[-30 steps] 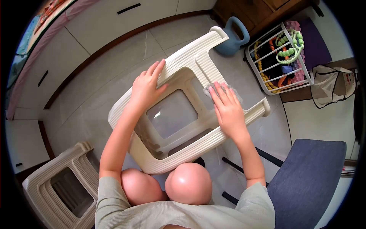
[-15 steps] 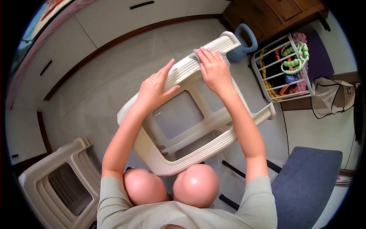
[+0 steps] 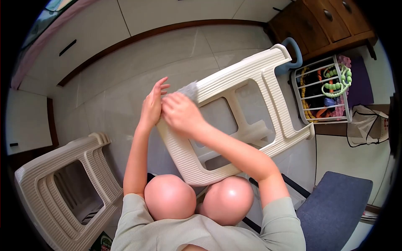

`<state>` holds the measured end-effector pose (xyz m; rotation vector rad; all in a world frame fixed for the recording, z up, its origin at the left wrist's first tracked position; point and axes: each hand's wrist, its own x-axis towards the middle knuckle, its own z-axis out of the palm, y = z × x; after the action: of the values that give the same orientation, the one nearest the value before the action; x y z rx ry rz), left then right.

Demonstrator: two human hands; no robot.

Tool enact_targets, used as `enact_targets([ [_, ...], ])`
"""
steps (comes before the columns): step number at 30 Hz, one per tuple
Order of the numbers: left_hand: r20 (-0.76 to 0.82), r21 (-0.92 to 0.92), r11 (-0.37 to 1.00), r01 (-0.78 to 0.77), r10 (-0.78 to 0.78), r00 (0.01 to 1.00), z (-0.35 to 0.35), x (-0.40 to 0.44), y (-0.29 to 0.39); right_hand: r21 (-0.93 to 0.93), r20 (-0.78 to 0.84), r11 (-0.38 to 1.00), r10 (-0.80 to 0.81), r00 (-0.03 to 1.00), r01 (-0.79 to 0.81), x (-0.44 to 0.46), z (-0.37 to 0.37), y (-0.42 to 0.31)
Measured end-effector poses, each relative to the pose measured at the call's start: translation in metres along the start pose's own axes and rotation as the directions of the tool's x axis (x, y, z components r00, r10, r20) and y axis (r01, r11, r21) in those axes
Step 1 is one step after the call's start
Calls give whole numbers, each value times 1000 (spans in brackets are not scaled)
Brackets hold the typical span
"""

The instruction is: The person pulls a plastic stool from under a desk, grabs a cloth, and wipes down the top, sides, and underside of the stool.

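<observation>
A cream plastic frame [image 3: 276,104] with ribbed edges and square openings leans against my knees. My right hand [image 3: 180,112] is closed on a grey cloth [image 3: 189,90] at the frame's far left corner; the cloth sticks out past the knuckles. Right beside it, at the same corner, my left hand [image 3: 153,104] has its fingers raised and apart, with nothing seen in it. Whether the left palm touches the frame is hidden.
A similar cream plastic piece [image 3: 31,178] is on the floor at lower left. At right are a dark blue seat [image 3: 337,213], a white wire basket [image 3: 302,98] of toys, a blue handled object [image 3: 296,52] and a wooden cabinet [image 3: 310,25]. White cabinets [image 3: 167,19] line the far side.
My right hand has moved with the cloth from the frame's far right end to its left corner, beside my left hand. The frame has shifted and turned, and the view has moved too.
</observation>
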<state>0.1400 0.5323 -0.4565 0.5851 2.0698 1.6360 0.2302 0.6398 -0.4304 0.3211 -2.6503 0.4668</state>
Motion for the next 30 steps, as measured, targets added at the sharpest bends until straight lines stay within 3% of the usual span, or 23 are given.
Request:
enact_targets([
  [5, 6, -53, 999, -14, 14, 1000, -1, -2, 3, 60, 14, 998, -25, 1000, 24, -2, -14, 11],
  [9, 49, 8, 1000, -12, 12, 999, 3, -8, 11, -100, -4, 983, 155, 988, -155, -7, -54, 55],
  [12, 28, 78, 996, -35, 32, 999, 7, -10, 18, -197, -29, 967, 156, 987, -159, -10, -47, 47],
  [16, 9, 253, 959, -131, 133, 991, 23, -4, 32, -90, 18, 995, 44, 999, -42, -12, -39, 33],
  [18, 70, 324, 911, -255, 246, 967, 36, 5, 38, -119, 75, 990, 89, 993, -80, -12, -52, 52],
  [22, 260, 502, 821, -271, 155, 953, 66, 18, 60, -288, 43, 943, 186, 982, -166, -17, -84, 103],
  [25, 283, 737, 565, -371, 240, 929, 84, 18, 61, -402, 46, 885, 275, 961, -234, -25, -105, 135],
  [30, 257, 772, 513, -376, 288, 922, 86, 17, 55, -520, 45, 764, 471, 881, -382, -34, -137, 170],
])
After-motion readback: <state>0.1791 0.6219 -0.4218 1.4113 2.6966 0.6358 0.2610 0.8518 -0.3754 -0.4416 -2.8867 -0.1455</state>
